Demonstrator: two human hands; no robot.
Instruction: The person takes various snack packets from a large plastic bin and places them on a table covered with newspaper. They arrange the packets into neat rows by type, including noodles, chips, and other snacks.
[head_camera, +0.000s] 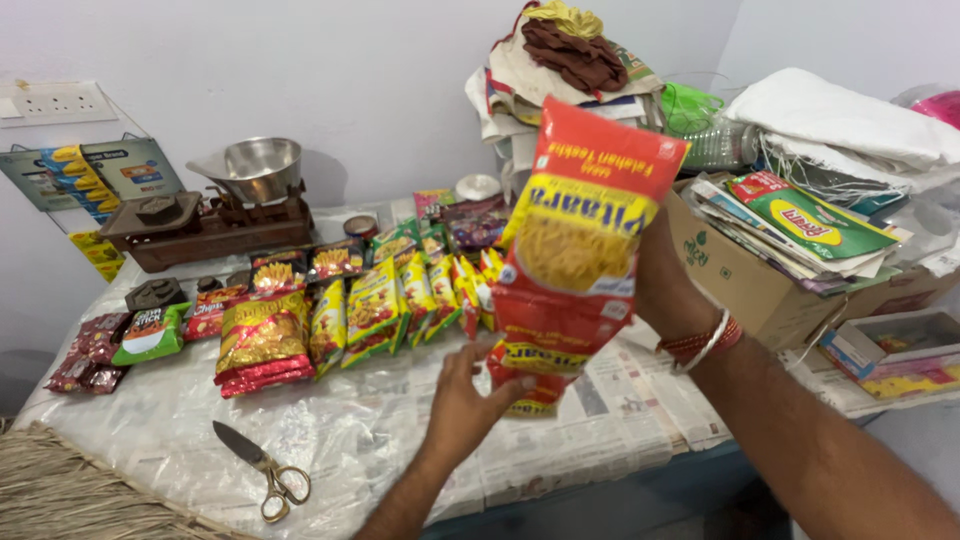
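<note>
At the far left, small dark-red sachets (88, 352) and a green packet (150, 333) are laid on the newspaper-covered table (380, 430), with a wooden balance scale (215, 225) carrying a steel bowl (255, 168) set behind them against the wall. A pair of scissors (262, 470) is seen lying near the table's front edge, apart from everything else and untouched. Further right, a gold-and-red stack of packets (262, 343) and a row of yellow-green snack packets (400, 300) are arranged side by side, leaning back in an ordered line.

The left hand (465, 395) is raised from below, its fingers closed lightly under the bottom end of a stack of red-and-yellow snack packets (575, 250), which is held upside down in the air above the table, just right of the row. The top of the stack is gripped from behind by the right hand (665, 270), most of which is hidden by the packets; red bangles (700, 343) are worn on that wrist.

To the right, a cardboard box (740, 285) stuffed with papers and flat packs is seen, with cloth piled behind it.

Much of the display appears already laid out; the held stack is not yet set down, and bare newspaper is left in front and to the right of the row.
</note>
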